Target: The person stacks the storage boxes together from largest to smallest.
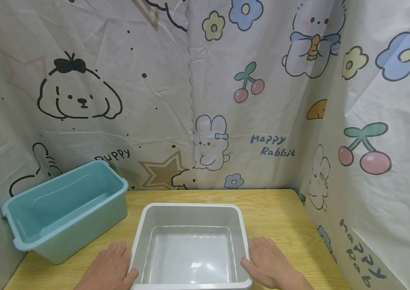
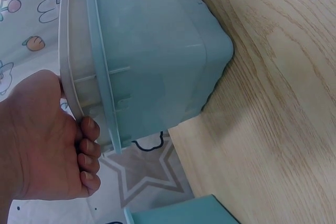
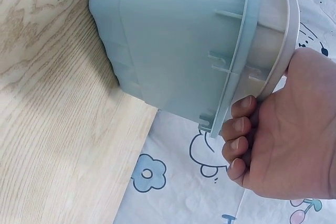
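Observation:
A light grey plastic bin (image 1: 190,257) sits in front of me with nothing inside it. In the wrist views it is nested in a light blue bin (image 2: 157,56), which stands on the wooden table; from above, that outer bin is hidden. My left hand (image 1: 108,268) grips the grey bin's rim on its left side, with fingers curled under the edge. On the opposite side my right hand (image 1: 268,262) holds the same rim, its fingertips curled beneath the edge in the right wrist view, close to the blue rim (image 3: 241,51).
Another blue-green bin (image 1: 85,229) stands angled at the table's left, its inside visible and bare. The wood-grain table (image 1: 273,213) extends behind and to the right. Printed cloth (image 1: 161,100) hangs around the back and both sides.

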Available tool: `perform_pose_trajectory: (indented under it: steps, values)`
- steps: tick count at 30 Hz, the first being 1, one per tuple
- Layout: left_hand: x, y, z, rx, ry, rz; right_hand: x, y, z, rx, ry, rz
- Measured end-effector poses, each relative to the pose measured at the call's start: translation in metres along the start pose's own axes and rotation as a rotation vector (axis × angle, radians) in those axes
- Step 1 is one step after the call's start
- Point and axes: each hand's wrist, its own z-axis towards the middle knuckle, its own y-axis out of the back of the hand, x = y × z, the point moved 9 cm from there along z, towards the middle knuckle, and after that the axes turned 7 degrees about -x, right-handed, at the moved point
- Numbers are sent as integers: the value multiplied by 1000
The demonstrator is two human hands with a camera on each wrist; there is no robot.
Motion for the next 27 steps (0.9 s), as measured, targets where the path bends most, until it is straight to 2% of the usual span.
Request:
perform_pose_trajectory:
  steps: [7,14,19,27]
  values:
    - [1,0,-3,-11,4,9,1,-2,0,-3,3,0]
    - [3,-1,-4,10,28,-10,1,-4,0,8,-3,13]
    - [0,1,-5,-21,3,-19,1,-2,-1,22,10,-3]
    - [2,2,-5,-22,-5,2,-7,1,0,72,15,37]
